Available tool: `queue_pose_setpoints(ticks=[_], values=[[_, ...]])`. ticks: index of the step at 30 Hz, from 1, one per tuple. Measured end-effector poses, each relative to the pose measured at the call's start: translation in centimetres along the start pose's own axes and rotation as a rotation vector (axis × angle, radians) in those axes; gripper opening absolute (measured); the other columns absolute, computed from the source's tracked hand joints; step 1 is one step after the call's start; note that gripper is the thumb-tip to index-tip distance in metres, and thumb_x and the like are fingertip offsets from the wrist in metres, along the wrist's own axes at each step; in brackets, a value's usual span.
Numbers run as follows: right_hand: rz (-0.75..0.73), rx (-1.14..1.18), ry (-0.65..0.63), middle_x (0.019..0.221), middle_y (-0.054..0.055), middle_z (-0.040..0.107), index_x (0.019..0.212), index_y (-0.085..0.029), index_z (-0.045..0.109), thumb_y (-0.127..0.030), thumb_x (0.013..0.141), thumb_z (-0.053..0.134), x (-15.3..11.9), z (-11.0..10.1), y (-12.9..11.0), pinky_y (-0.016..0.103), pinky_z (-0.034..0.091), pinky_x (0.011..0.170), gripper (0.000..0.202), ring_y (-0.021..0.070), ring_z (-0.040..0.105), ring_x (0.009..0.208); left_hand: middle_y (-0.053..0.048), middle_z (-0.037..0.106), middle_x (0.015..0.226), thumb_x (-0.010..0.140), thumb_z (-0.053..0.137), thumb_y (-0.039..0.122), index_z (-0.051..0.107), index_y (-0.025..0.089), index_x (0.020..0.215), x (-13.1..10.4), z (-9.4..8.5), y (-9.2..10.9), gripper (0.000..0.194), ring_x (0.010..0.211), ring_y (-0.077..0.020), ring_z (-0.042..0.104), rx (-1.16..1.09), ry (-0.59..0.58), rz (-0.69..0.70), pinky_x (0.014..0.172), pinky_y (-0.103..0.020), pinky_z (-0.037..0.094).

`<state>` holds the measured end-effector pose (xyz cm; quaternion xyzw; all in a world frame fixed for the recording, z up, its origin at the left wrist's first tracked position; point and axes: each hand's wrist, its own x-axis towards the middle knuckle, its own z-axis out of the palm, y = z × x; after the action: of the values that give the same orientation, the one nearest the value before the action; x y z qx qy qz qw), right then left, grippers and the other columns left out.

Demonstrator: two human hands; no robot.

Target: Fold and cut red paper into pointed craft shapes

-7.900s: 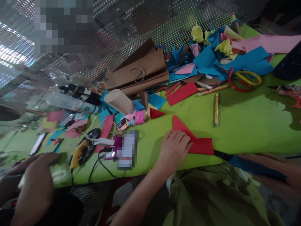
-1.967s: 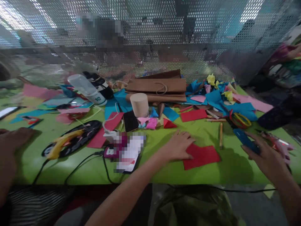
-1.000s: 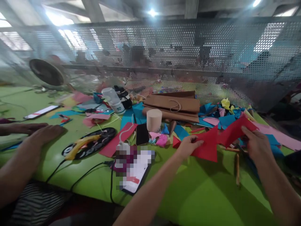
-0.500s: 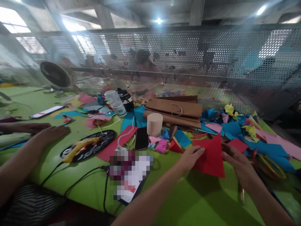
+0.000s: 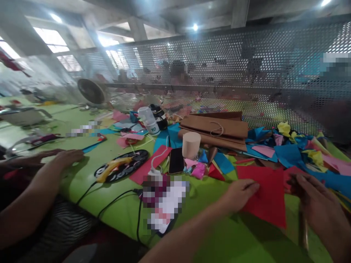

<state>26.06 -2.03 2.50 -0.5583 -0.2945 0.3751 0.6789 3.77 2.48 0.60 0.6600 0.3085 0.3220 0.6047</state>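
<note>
At the near edge of the green table (image 5: 241,241), toward 5 o'clock in the view, both of the person's hands meet on one sheet:
red paper: a red paper sheet (image 5: 267,193) with a pointed lower corner, held tilted just above the table, its point hanging toward 5 o'clock
left hand: the left hand (image 5: 240,190) comes in from 7 o'clock, fingers pinched on the sheet's left edge
right hand: the right hand (image 5: 318,202) comes in from 4 o'clock, fingers closed on the sheet's right edge, with a second red scrap showing between the fingers
hands together: the two hands sit on opposite sides of the sheet, apart from each other, the paper spanning between them
pencil: a wooden pencil (image 5: 304,230) lies on the table just under the right hand
paper pile: blue, pink and yellow paper scraps (image 5: 287,151) are heaped at 2 o'clock from the sheet
brown bags: folded brown paper bags (image 5: 216,129) lie at 12 o'clock, in front of the perforated metal screen (image 5: 219,65)
cup: a beige cup (image 5: 191,145) stands upside down at 10 o'clock from the left hand, a black phone (image 5: 176,160) just beside it
co-worker: another person's hand (image 5: 67,159) rests flat on the table at 9 o'clock, well apart from the sheet
glue gun: a yellow glue gun (image 5: 113,170) lies on a dark round plate (image 5: 139,157) between that hand and the phone
</note>
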Motion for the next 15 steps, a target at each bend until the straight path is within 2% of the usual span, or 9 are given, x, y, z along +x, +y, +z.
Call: queue_pose_setpoints(ticks=[2,4,6,9,11,12,13,15], values=[[0.078,-0.009,-0.116,0.086,0.004,0.077,0.091,-0.028,0.082,-0.054,0.071,0.084,-0.3,0.0,0.3,0.026,0.058,0.063,0.033,0.0207,0.069,0.078,0.002,0.044,0.071,0.094,0.053,0.054,0.049,0.019,0.073,0.2,0.0,0.0,0.041,0.067,-0.0126,0.039,-0.079,0.091,-0.01,0.061,-0.025,0.03],[0.17,-0.057,-0.242,0.093,0.005,0.078,0.1,-0.026,0.081,-0.053,0.074,0.082,-1.0,0.3,0.7,0.03,0.058,0.07,0.038,0.0223,0.069,0.081,0.002,0.044,0.073,0.096,0.052,0.053,0.048,0.019,0.074,0.3,-0.1,0.0,0.041,0.07,-0.0128,0.041,-0.13,0.169,0.0,0.063,-0.025,0.032],[0.234,-0.109,-0.291,0.09,0.003,0.078,0.098,-0.026,0.08,-0.048,0.069,0.088,-1.7,0.8,1.0,0.032,0.057,0.073,0.037,0.0232,0.069,0.081,0.002,0.046,0.075,0.097,0.052,0.05,0.048,0.019,0.073,0.4,-0.2,0.0,0.04,0.073,-0.0134,0.043,-0.102,0.226,0.02,0.067,-0.025,0.035],[0.207,-0.178,-0.297,0.08,0.002,0.075,0.084,-0.023,0.078,-0.045,0.066,0.091,-2.1,1.3,1.1,0.029,0.054,0.07,0.032,0.021,0.068,0.077,-0.001,0.053,0.079,0.099,0.05,0.048,0.056,0.018,0.079,0.3,-0.3,0.3,0.037,0.078,-0.0157,0.049,-0.003,0.251,0.018,0.071,-0.027,0.04],[0.165,-0.19,-0.27,0.078,0.001,0.074,0.08,-0.021,0.077,-0.046,0.066,0.091,-1.8,1.3,1.0,0.027,0.053,0.067,0.031,0.0191,0.066,0.076,-0.005,0.062,0.093,0.099,0.051,0.048,0.064,0.017,0.103,0.0,-0.5,0.6,0.034,0.087,-0.0191,0.056,0.051,0.237,0.035,0.079,-0.029,0.045],[0.15,-0.191,-0.252,0.077,0.0,0.074,0.08,-0.022,0.076,-0.046,0.067,0.09,-1.6,1.2,1.0,0.026,0.052,0.065,0.031,0.0182,0.066,0.074,-0.007,0.065,0.105,0.098,0.054,0.049,0.063,0.019,0.12,-0.2,-0.5,0.8,0.039,0.095,-0.0214,0.059,0.085,0.224,0.06,0.084,-0.032,0.047],[0.136,-0.193,-0.23,0.075,-0.001,0.073,0.079,-0.022,0.075,-0.046,0.067,0.09,-1.5,1.1,1.0,0.025,0.051,0.063,0.031,0.0171,0.064,0.071,-0.01,0.065,0.117,0.094,0.06,0.051,0.056,0.021,0.135,-0.4,-0.5,1.1,0.052,0.104,-0.0242,0.06,0.133,0.212,0.089,0.092,-0.035,0.048],[0.098,-0.198,-0.192,0.07,-0.003,0.069,0.075,-0.023,0.071,-0.045,0.067,0.09,-1.3,0.8,1.0,0.025,0.048,0.058,0.03,0.0151,0.061,0.064,-0.014,0.057,0.139,0.08,0.076,0.056,0.041,0.026,0.153,-0.7,-0.5,1.4,0.085,0.122,-0.0317,0.056,0.268,0.174,0.125,0.104,-0.044,0.046]])
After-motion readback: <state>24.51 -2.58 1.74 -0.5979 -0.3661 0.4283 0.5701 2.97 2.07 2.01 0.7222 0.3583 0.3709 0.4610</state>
